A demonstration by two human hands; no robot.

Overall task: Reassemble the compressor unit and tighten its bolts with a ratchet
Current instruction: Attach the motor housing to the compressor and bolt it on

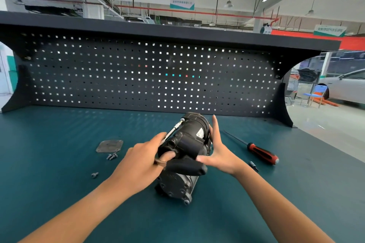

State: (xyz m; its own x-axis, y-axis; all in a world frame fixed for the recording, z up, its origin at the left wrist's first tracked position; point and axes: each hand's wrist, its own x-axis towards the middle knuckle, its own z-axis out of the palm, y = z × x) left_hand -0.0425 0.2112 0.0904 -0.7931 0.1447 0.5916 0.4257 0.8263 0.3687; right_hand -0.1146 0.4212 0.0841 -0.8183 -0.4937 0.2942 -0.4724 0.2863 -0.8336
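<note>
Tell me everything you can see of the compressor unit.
The compressor unit is a black, metal-looking, roughly cylindrical body lying on its side on the teal bench top, long axis pointing away from the camera. Its near end is a flanged cap with bolt holes; a white label shows farther back. The right hand lies open against its right side; the left hand grips the ratchet set on it.

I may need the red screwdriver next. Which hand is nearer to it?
Right. The right hand rests on the compressor, just left of the screwdriver; the left hand holds the ratchet beyond the compressor.
</note>
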